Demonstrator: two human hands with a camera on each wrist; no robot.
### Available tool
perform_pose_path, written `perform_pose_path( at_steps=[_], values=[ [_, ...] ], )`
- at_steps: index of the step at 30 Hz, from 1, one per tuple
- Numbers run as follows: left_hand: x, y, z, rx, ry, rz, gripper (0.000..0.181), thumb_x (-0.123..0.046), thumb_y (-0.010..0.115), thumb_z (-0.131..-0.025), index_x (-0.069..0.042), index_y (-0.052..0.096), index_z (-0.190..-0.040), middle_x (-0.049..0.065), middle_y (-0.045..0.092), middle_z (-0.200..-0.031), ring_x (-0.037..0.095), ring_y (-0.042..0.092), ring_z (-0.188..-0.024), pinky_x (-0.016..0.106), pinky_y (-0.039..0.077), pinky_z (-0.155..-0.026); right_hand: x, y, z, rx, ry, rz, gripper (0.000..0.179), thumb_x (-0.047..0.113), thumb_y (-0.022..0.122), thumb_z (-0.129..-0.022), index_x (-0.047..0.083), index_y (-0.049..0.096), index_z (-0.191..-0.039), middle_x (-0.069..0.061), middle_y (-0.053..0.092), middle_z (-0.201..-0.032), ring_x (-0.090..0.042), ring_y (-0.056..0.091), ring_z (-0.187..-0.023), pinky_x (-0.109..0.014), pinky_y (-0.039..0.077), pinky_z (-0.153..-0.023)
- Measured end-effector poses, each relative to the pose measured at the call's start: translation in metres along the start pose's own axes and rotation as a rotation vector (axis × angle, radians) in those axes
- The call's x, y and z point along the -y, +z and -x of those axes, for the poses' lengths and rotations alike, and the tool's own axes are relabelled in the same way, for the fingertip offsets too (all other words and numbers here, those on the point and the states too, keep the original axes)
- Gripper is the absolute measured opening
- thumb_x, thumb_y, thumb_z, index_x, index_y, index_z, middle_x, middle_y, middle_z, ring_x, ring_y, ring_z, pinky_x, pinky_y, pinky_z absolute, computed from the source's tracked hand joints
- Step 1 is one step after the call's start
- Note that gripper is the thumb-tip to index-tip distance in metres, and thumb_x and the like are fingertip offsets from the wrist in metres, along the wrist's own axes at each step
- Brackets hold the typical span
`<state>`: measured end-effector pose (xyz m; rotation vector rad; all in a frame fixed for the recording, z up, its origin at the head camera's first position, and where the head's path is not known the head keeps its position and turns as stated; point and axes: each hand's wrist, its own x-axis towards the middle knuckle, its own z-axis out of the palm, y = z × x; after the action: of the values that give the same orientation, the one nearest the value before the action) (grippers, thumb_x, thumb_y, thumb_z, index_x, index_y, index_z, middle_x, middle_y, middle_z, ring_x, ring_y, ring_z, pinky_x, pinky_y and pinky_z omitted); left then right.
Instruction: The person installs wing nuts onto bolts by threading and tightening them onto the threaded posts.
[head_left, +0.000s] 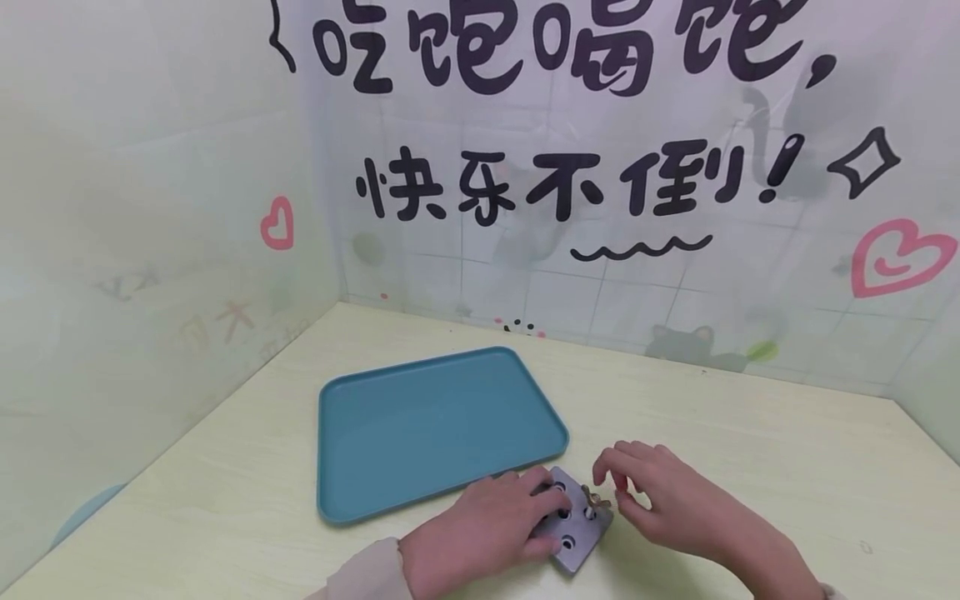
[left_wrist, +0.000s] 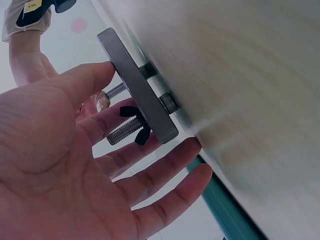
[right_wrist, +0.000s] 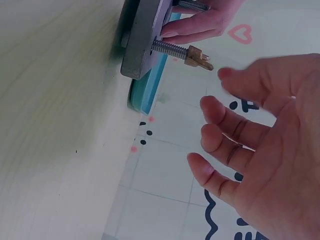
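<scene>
A grey metal plate (head_left: 583, 533) with several holes stands low over the table, with threaded bolts through it. My left hand (head_left: 483, 521) holds it, thumb at one edge and fingers across the face, as the left wrist view (left_wrist: 137, 85) also shows. A black wing nut (left_wrist: 143, 134) sits against the plate on one bolt (left_wrist: 122, 132). Toward the end of another bolt (right_wrist: 170, 48) is a brass wing nut (right_wrist: 195, 57). My right hand (head_left: 667, 500) is beside that nut, fingers loosely bent, with a small gap between fingertips and nut in the right wrist view.
Just beyond the plate, a blue rectangular tray (head_left: 322, 450) lies on the pale wooden table (head_left: 225, 500). Behind the table, a white wall covering (head_left: 465, 275) carries black lettering and pink hearts. Part of a blue rounded object (head_left: 86, 512) shows at the table's left edge.
</scene>
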<state>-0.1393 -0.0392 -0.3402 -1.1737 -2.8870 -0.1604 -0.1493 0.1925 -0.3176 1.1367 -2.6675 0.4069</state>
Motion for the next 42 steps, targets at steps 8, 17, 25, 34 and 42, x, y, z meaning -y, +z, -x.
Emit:
perform_pose_path(
  at_steps=[8,17,25,34,42],
  values=[
    [-0.0013,0.0011,-0.0032,0.022,-0.006,0.009,0.037,-0.048,0.054,-0.089,-0.034,0.053,-0.123,-0.006,0.05,-0.123,0.009,0.056,-0.093,0.026,0.048,-0.071,-0.0032,0.0022,0.0003,0.037,-0.053,0.002,0.044,0.0,0.065,-0.077,0.03,0.062,-0.109,0.017,0.046,-0.085,-0.001,0.042,-0.074,-0.022,0.037,-0.065],
    [0.0004,0.0007,-0.0015,0.014,0.006,0.02,0.034,-0.046,0.055,-0.09,-0.032,0.055,-0.121,-0.006,0.051,-0.121,0.006,0.051,-0.085,0.022,0.044,-0.066,-0.0018,0.0031,0.0002,0.033,0.033,0.026,0.018,0.022,0.072,-0.078,0.027,0.055,-0.079,0.018,0.046,-0.08,0.001,0.046,-0.074,-0.026,0.039,-0.068],
    [0.0027,0.0003,-0.0002,0.022,0.009,0.022,0.035,-0.047,0.054,-0.09,-0.032,0.055,-0.122,-0.007,0.05,-0.121,0.006,0.05,-0.083,0.021,0.043,-0.065,0.0017,0.0018,-0.0009,0.028,0.056,0.018,0.018,0.027,0.068,-0.082,0.027,0.05,-0.077,0.02,0.044,-0.077,0.0,0.043,-0.073,-0.025,0.036,-0.068],
    [0.0012,0.0013,0.0017,-0.02,0.024,0.007,0.033,-0.044,0.055,-0.09,-0.031,0.056,-0.121,-0.007,0.051,-0.121,0.008,0.054,-0.086,0.023,0.045,-0.065,0.0015,0.0027,-0.0008,0.042,-0.031,-0.019,0.05,-0.007,0.058,-0.074,0.029,0.062,-0.108,0.016,0.047,-0.087,-0.001,0.041,-0.074,-0.023,0.037,-0.066],
    [0.0012,0.0007,0.002,0.002,0.014,0.01,0.035,-0.046,0.054,-0.09,-0.032,0.055,-0.122,-0.006,0.05,-0.122,0.007,0.052,-0.085,0.022,0.043,-0.063,0.0019,0.0035,-0.0004,0.061,0.049,0.024,0.025,0.018,0.072,-0.078,0.026,0.062,-0.1,0.016,0.047,-0.083,-0.002,0.045,-0.075,-0.026,0.039,-0.067]
  ],
)
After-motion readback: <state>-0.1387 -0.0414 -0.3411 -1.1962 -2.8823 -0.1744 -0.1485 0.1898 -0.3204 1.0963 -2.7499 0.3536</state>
